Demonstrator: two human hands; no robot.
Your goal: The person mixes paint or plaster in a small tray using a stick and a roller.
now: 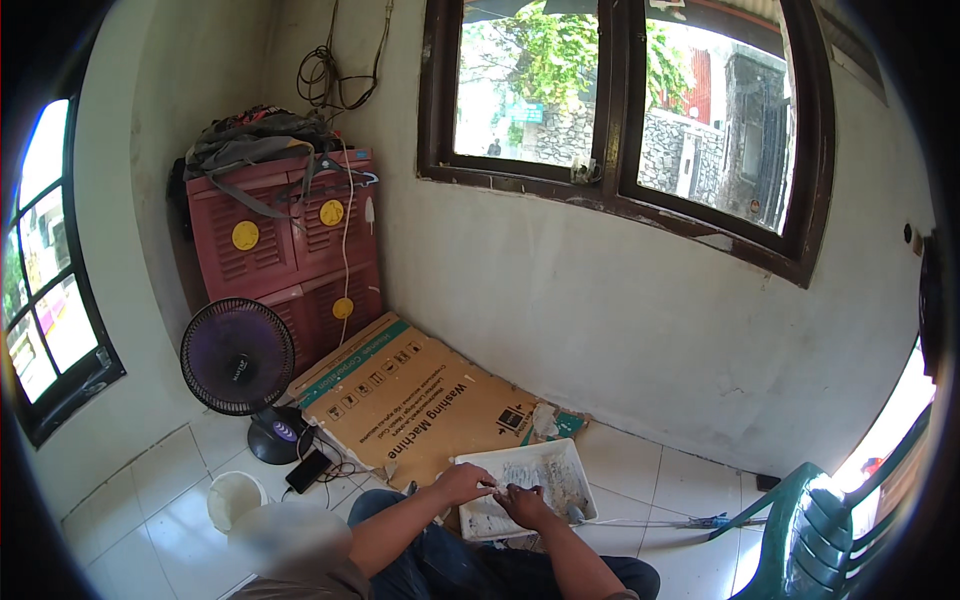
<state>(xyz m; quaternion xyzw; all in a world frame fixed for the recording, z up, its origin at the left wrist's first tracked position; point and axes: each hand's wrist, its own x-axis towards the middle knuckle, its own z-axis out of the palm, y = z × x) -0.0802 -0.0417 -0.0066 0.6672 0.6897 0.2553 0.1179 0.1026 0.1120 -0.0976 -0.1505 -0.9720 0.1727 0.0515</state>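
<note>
My left hand (467, 484) and my right hand (524, 507) meet over a white rectangular tray (574, 462) with dark smears on its inside. The fingers of both hands are bent and pressed together around something small and pale between them, too small to name. The tray sits on the floor in front of my legs, its near left side partly hidden by my hands and forearms.
A flattened cardboard box (420, 400) lies behind the tray. To the left stand a black fan (240, 360), a phone (309, 471) with cables and a white bucket (236, 497). A red cabinet (240, 275) fills the corner; a green chair (815, 530) is at right.
</note>
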